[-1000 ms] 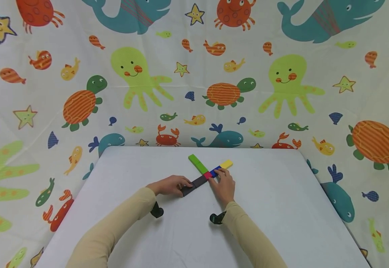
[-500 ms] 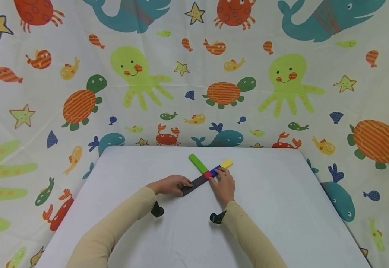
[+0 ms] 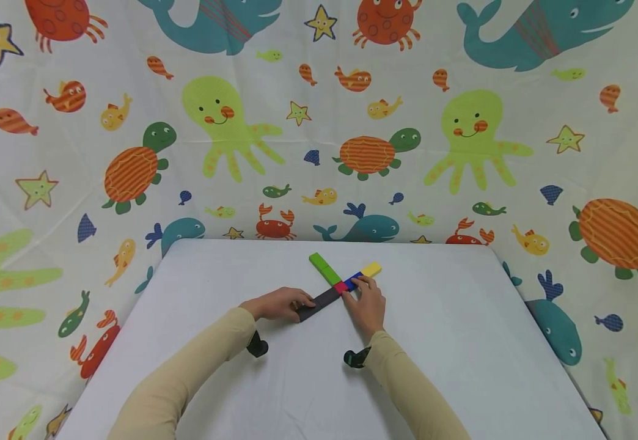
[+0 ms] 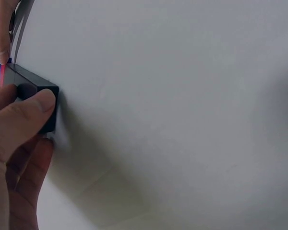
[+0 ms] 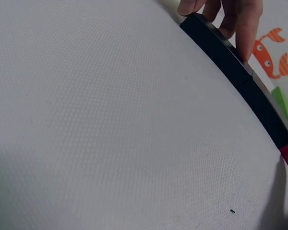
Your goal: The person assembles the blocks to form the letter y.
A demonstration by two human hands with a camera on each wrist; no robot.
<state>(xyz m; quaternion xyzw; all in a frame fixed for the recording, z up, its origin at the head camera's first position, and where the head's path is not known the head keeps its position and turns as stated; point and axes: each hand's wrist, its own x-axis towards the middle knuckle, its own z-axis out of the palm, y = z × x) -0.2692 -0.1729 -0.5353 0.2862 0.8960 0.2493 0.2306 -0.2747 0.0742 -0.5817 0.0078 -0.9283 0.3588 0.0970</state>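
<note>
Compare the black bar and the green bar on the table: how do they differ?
The black bar is dark and gripped at its near-left end by the left hand; the green bar is bright green and no hand touches it. The black bar runs toward the person's left from the red block, while the green bar angles away toward the far-left. Both lie flat on the white table and meet near the red block.

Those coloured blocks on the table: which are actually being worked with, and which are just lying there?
In hand:
black block, gripped by left hand
blue block and red block, touched by right hand

Lying untouched:
green block
yellow block
</note>
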